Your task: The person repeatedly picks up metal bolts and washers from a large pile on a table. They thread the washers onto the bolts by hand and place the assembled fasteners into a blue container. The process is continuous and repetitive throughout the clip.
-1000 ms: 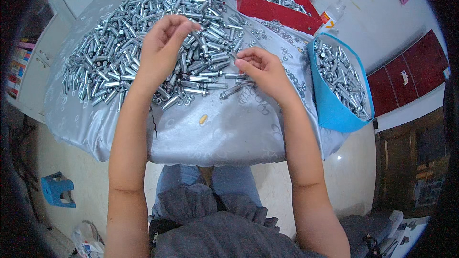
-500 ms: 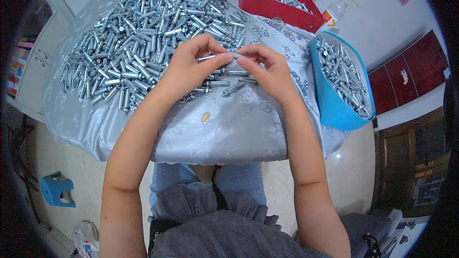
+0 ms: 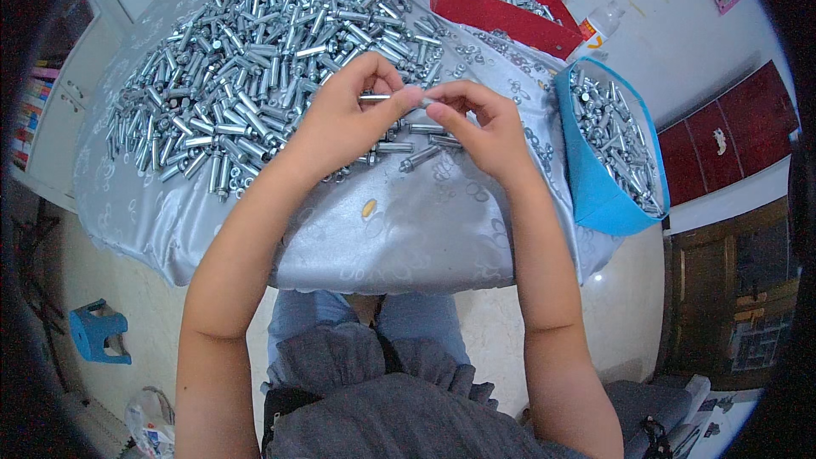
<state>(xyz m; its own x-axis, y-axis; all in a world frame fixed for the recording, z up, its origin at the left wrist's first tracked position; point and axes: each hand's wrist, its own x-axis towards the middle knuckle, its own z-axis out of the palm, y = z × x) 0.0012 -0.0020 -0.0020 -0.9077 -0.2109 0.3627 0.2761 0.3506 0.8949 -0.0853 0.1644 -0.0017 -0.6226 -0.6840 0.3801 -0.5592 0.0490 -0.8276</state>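
Over the near edge of a big pile of silvery expansion bolts (image 3: 246, 76), my left hand (image 3: 344, 123) is closed around one expansion bolt (image 3: 372, 99), which lies roughly level. My right hand (image 3: 489, 132) meets it from the other side, its thumb and forefinger pinched at the bolt's right end. The fingers hide most of that end, so any small nut or washer there cannot be made out. Just below my hands, a few loose bolts (image 3: 421, 158) rest on the shiny grey tablecloth (image 3: 399, 246).
Small washers and nuts (image 3: 537, 151) lie scattered to the right of my right hand. A blue fabric bin (image 3: 595, 195) full of bolts stands at the right. Farther back are a red box (image 3: 501, 19) of bolts and a plastic bottle (image 3: 602, 21). A yellow oval piece (image 3: 369, 207) lies near me.
Both hands stay together at the bolt, with only slight finger movement at its right end. The whole view has shifted a little.
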